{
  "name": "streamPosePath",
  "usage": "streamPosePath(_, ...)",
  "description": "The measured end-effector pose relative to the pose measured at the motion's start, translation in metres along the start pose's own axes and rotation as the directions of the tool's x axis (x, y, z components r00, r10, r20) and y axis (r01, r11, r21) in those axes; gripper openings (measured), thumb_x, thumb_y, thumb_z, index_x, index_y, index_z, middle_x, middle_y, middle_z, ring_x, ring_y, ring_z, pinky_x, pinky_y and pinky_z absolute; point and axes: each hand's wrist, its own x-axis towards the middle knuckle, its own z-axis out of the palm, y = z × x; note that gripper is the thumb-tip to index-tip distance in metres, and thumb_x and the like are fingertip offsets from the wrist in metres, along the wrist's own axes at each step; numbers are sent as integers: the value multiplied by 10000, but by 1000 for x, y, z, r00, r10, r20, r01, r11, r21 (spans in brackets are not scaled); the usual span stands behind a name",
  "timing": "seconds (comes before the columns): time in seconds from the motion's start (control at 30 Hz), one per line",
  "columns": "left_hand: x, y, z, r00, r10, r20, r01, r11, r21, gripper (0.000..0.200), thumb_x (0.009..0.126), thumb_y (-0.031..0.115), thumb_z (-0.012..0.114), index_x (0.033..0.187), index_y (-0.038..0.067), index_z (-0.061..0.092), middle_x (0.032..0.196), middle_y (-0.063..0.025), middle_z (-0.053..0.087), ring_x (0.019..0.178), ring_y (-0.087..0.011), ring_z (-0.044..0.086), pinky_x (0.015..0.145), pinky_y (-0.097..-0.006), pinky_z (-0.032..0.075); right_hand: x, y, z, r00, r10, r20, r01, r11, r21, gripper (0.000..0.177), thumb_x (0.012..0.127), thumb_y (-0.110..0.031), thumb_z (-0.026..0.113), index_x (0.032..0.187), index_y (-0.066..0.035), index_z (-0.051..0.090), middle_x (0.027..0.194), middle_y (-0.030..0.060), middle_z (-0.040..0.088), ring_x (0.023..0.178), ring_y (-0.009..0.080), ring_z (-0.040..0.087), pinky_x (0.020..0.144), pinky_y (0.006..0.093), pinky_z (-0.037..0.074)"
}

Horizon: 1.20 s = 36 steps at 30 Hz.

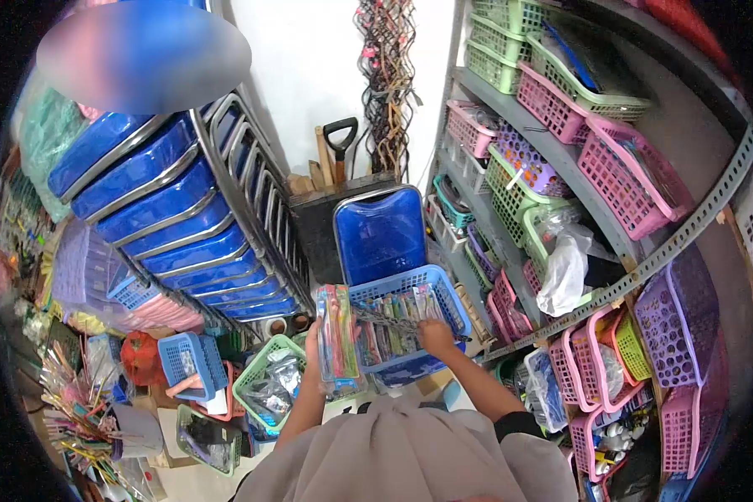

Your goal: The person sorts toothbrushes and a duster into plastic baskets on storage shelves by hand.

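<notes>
My left hand (313, 345) grips the left edge of a clear pack of colourful toothbrushes (336, 330), held upright beside a blue basket (403, 361). Inside the basket stand rows of similar thin packets (397, 316) in many colours. A dark, braided-looking strip (385, 318) lies slantwise across them. On the basket's right side my right hand (436, 338) has its fingers closed at the strip's right end. What exactly the strip is cannot be made out. The basket rests on the seat of a blue chair (379, 234).
Stacked blue chairs (171, 205) rise on the left. To the right, a grey metal shelf (527, 113) holds pink, green and purple baskets. A green basket (269, 381) of plastic packets and a blue basket (194, 366) sit low at left. Behind the chair stands a black shovel handle (340, 138).
</notes>
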Motion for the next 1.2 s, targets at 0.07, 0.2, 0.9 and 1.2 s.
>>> streamPosePath(0.07, 4, -6, 8, 991, -102, 82, 103, 995, -11, 553, 901, 383, 387, 1318, 19, 391, 1230, -186, 511, 1089, -303, 531, 958, -448, 404, -2, -19, -12, 999, -29, -40, 41, 938, 344, 190, 822, -256, 598, 859, -76, 643, 818, 119, 628, 751, 255, 617, 651, 368, 468)
streamPosePath(0.2, 32, -40, 30, 974, -177, 140, 148, 969, 198, 596, 900, 397, 356, 1348, 4, 348, 1298, -198, 467, 1137, -308, 503, 983, -399, 382, -1, -58, -79, 951, 16, 308, -289, 401, 869, 363, 867, -411, 586, 928, -53, 608, 811, 42, 611, 729, 112, 578, 591, 292, 459)
streamPosePath(0.9, 162, -233, 363, 435, -217, 874, -780, 394, 486, 465, 910, 176, 474, 1304, -42, 358, 1310, -158, 439, 1213, -263, 424, 1038, -366, 293, -56, 64, -491, 751, 244, -614, 288, 715, 637, 404, 814, -103, 676, 1147, -13, 467, 1028, 53, 584, 925, 107, 561, 819, 274, 462)
streamPosePath(1.2, 219, -300, 486, 14, -71, 997, -955, -298, -8, 470, 838, 207, 552, 1271, 68, 436, 1315, -127, 428, 1262, -314, 349, 1057, -530, 181, -12, 130, -637, 490, 144, -860, -241, 970, 25, 497, 728, -277, 714, 1082, 5, 509, 917, 227, 637, 869, 349, 631, 758, 411, 485)
